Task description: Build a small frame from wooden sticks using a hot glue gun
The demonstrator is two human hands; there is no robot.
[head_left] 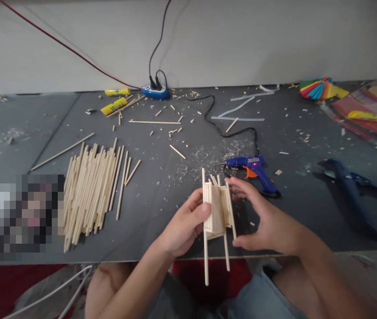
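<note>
A small model built of thin wooden sticks (217,208) is in my left hand (186,221), tilted, with the thumb pressed on its near face. Long sticks jut out past its ends. My right hand (271,223) is at the model's right side. Its index finger and thumb span a wooden stick (231,210) lengthwise, touching near both ends; that stick lies along the model's right edge. Whether it is fixed there I cannot tell. Just beyond my right hand lies a blue hot glue gun (253,167) with an orange trigger and a small red light.
Left of my hands lies a pile of wooden sticks (90,190). A blue power strip (155,91), yellow tubes (114,106) and clear glue sticks (238,118) lie farther back. Dark-handled pliers (344,186) and coloured sticks (320,89) are at right. Offcuts litter the dark table (162,177).
</note>
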